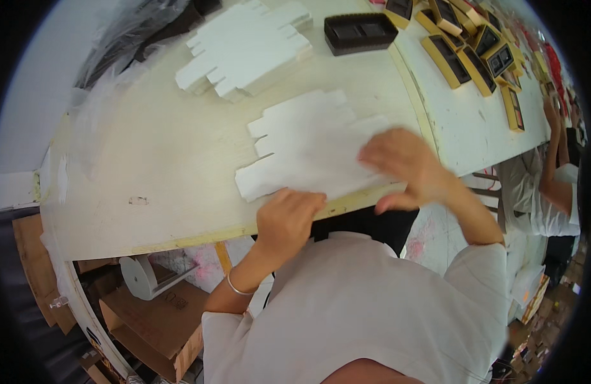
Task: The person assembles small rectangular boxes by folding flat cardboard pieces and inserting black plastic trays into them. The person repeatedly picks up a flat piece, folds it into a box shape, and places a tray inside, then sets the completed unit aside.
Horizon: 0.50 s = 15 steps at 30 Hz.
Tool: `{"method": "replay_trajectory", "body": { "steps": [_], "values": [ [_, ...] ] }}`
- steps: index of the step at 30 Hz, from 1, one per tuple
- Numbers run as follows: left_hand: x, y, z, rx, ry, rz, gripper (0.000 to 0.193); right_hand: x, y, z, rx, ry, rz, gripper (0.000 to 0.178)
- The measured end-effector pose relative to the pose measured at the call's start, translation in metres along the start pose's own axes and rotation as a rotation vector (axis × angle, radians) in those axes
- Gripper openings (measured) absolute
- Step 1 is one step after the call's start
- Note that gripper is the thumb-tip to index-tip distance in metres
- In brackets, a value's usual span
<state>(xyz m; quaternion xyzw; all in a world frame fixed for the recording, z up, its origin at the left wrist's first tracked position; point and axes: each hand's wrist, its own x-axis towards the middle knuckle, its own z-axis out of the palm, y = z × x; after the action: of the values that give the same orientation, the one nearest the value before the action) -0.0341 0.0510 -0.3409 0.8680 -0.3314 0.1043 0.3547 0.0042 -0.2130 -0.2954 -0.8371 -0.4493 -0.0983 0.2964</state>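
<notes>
A flat white die-cut cardboard blank (308, 137) with tabbed, notched edges lies on the table before me. My left hand (286, 217) is at its near edge, fingers bent and pressed together on the cardboard; its thumb is hidden. Over the blank's right side is my right hand (407, 168), smeared by motion, with fingers stretched out and thumb apart. Nothing shows in that hand. Farther back lies a thick stack of similar white blanks (247, 51).
A dark plastic tray (361, 33) stands at the far side. Several yellow boxes with black inserts (474, 57) are heaped at the far right. Below the table's left are an open cardboard box (158, 320) and a white reel (139, 277). A co-worker's arm (551, 166) shows at right.
</notes>
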Motion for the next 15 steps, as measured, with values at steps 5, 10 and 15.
{"method": "replay_trajectory", "body": {
  "steps": [5, 10, 15],
  "values": [
    [0.030, -0.001, -0.001, -0.133, -0.094, -0.316, 0.023, -0.020, -0.021, 0.051, -0.026, 0.020, 0.449, 0.028],
    [0.014, -0.005, 0.005, 0.346, -0.044, 0.112, 0.036, -0.017, -0.020, 0.059, -0.363, 0.206, 0.229, 0.030],
    [-0.019, 0.000, 0.006, 0.310, -0.122, 0.162, 0.038, -0.040, -0.044, 0.067, -0.323, 0.036, 0.076, 0.036]
  ]
}}
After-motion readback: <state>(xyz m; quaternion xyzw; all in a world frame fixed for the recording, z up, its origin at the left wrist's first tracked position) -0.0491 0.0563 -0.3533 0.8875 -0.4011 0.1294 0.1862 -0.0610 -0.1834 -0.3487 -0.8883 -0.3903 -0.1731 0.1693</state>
